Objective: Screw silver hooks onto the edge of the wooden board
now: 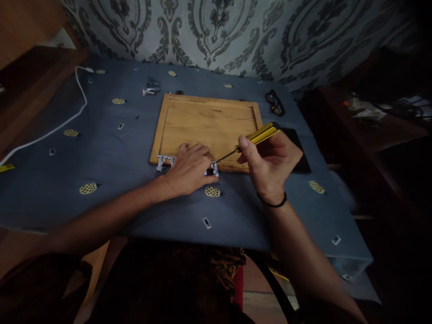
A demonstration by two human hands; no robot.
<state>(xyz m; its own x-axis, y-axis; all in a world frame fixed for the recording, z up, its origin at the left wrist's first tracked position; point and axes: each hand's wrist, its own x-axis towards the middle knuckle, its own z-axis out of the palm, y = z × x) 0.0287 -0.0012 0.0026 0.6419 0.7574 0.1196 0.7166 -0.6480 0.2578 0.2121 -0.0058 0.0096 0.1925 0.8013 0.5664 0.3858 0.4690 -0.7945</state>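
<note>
A framed wooden panel point(209, 128) lies flat on the blue cloth. Metal hinges point(161, 162) sit at its near edge on the left, and another metal hinge point(215, 168) is further right on that edge. My left hand point(191, 168) rests over the near edge, its fingers on the wood and its thumb beside the right-hand hinge, partly covering it. In my right hand point(273, 162) is a yellow and black screwdriver point(259, 135), held between thumb and fingers. The screwdriver's tip meets the right-hand hinge; any screw there is too small to make out.
Loose metal hinges point(151, 91) lie beyond the panel's left corner. Black-framed glasses point(275, 103) are at the back right, and a dark flat object point(299, 150) lies partly behind my right hand. A white cable point(81, 92) runs along the left side.
</note>
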